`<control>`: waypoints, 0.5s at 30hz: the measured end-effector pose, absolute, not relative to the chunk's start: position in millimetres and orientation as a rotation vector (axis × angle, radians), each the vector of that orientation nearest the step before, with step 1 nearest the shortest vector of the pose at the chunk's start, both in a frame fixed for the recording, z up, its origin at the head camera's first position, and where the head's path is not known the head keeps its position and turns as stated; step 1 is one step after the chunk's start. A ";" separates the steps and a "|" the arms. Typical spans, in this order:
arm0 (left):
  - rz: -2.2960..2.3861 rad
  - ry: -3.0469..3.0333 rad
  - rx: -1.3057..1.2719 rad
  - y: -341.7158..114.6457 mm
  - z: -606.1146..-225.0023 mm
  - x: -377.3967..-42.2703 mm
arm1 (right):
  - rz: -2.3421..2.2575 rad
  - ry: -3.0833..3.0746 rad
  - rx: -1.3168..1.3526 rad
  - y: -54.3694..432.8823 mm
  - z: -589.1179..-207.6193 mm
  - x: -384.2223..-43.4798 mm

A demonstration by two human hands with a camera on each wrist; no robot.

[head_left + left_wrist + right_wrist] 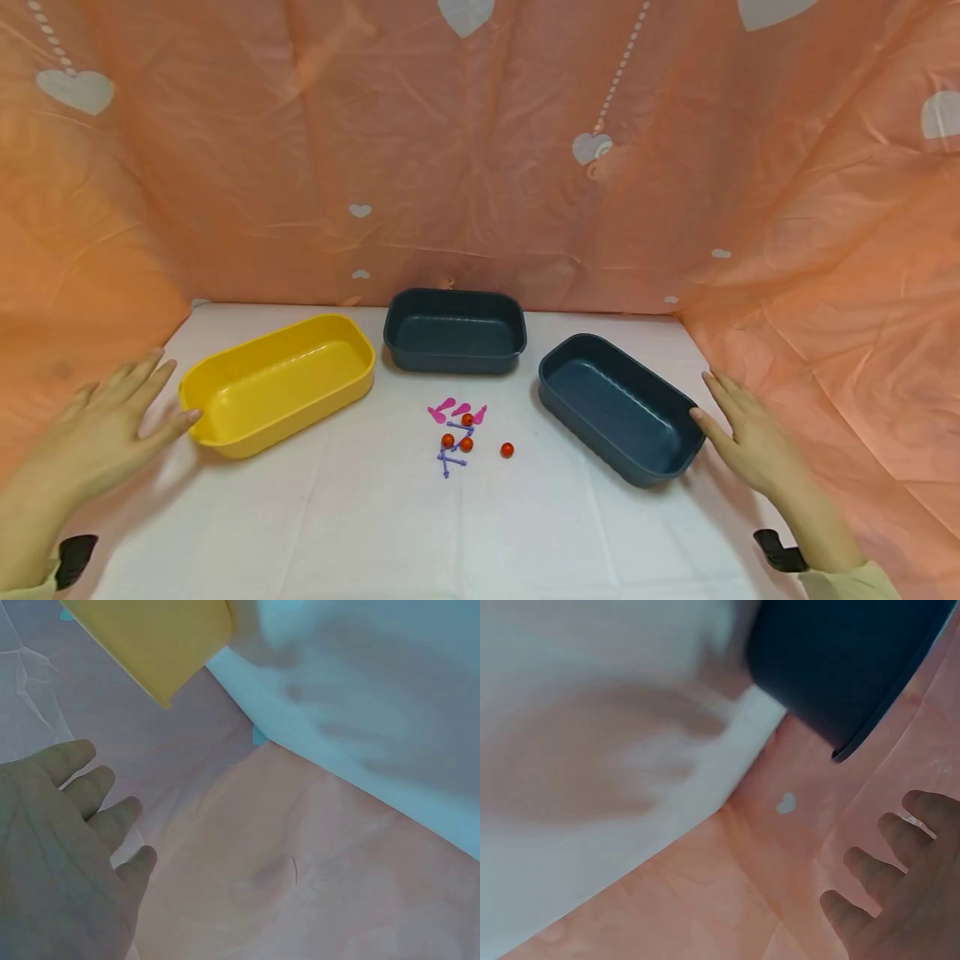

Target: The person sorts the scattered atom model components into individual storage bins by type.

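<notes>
My left hand (105,429) is held over the table's left side, fingers spread and nothing in it. Its thumb overlaps the near left end of the yellow tray (281,417) in the head view. On the other side, my right hand (757,437) is likewise spread, the thumb at the outer rim of the right dark blue tray (600,433). Between the trays lie several pink drumstick-shaped pieces (461,410), several small red balls (507,450) and thin purple sticks (453,460). Both wrist views show straight fingers, with the yellow tray (157,645) and dark tray (840,667) above them.
Another dark blue tray (455,364) stands at the back middle, against the orange curtain (465,183) with white hearts. The curtain also hangs along both sides. A white cloth (375,533) covers the table. Black straps (780,552) are on the wrists.
</notes>
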State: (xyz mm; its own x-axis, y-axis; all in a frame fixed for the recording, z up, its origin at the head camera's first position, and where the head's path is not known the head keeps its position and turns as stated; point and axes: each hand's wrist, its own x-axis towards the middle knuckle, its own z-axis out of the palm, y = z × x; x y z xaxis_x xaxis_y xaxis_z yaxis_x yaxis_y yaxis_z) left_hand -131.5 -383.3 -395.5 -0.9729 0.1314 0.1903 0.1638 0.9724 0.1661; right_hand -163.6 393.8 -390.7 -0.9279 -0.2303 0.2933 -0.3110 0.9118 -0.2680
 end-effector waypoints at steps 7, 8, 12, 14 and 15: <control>-0.270 -2.889 -0.281 -376.2 -391.8 -125.6 | 0.570 -2.773 0.529 368.9 -382.6 -163.6; -0.270 -2.887 -0.287 -375.2 -391.7 -124.8 | 0.584 -2.767 0.546 364.8 -381.3 -163.7; -0.271 -2.893 -0.308 -372.2 -394.0 -121.0 | 0.575 -2.737 0.610 349.4 -378.7 -163.1; -0.275 -2.898 -0.314 -370.9 -396.5 -119.3 | 0.561 -2.726 0.635 342.1 -379.1 -162.4; -0.279 -2.901 -0.316 -370.4 -397.9 -118.5 | 0.557 -2.725 0.643 338.2 -379.5 -161.9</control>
State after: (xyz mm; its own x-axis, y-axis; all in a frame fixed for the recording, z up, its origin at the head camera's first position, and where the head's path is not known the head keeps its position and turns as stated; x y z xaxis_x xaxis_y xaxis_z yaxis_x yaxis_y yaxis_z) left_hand -118.5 -370.4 -397.9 -0.9549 0.1913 0.2271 0.2311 0.9591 0.1638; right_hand -161.9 338.2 -379.5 -0.8598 -0.3658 0.3563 -0.4762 0.8263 -0.3009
